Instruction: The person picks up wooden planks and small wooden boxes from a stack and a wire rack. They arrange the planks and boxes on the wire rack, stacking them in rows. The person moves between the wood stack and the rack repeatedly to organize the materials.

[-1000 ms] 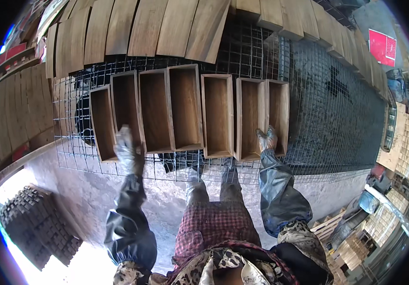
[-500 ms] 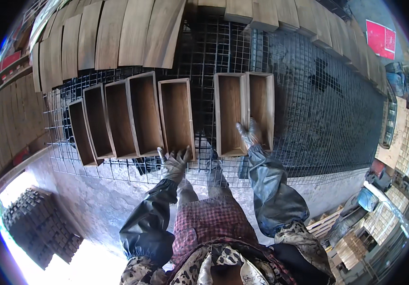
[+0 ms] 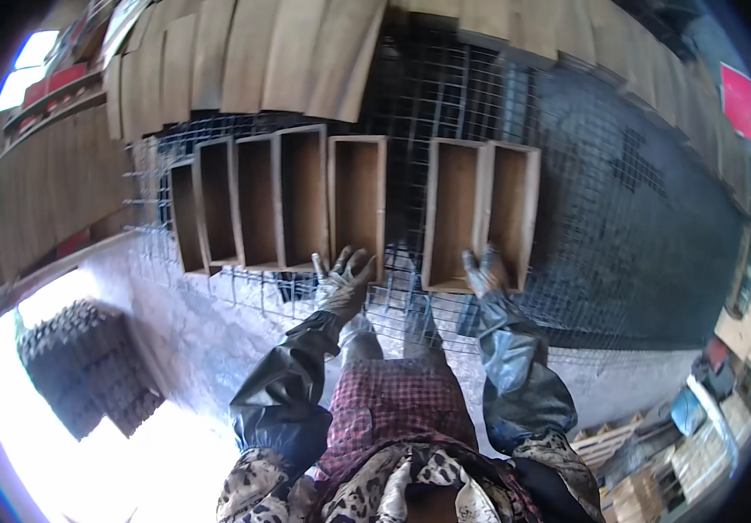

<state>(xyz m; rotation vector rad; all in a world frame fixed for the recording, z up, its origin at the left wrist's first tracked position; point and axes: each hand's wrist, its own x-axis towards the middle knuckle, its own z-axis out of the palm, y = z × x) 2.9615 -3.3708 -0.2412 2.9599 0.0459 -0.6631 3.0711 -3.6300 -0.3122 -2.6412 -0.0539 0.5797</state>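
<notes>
Shallow open wooden boxes lie on a wire mesh rack (image 3: pixel 253 292). My left hand (image 3: pixel 343 283), in a grey glove, rests at the near end of one wooden box (image 3: pixel 358 187), its fingers spread over the rim and its thumb towards the neighbouring wooden box (image 3: pixel 303 192). To the right, two more boxes lie side by side. My gloved right hand (image 3: pixel 489 275) straddles their adjoining walls near the front, thumb inside the left wooden box (image 3: pixel 456 200), fingers inside the right wooden box (image 3: pixel 512 205). A gap parts this pair from the left row.
Further wooden boxes (image 3: pixel 212 196) continue the left row. Overlapping wooden boards (image 3: pixel 249 57) line the far edge, with more boards (image 3: pixel 53 187) at the left. Dark stacked pieces (image 3: pixel 88 366) stand on the floor lower left. A red panel (image 3: pixel 744 103) is far right.
The view has shifted, so the boxes appear further right. My right hand has slid along the adjoining walls towards the near end. My left hand stays at its box's near end.
</notes>
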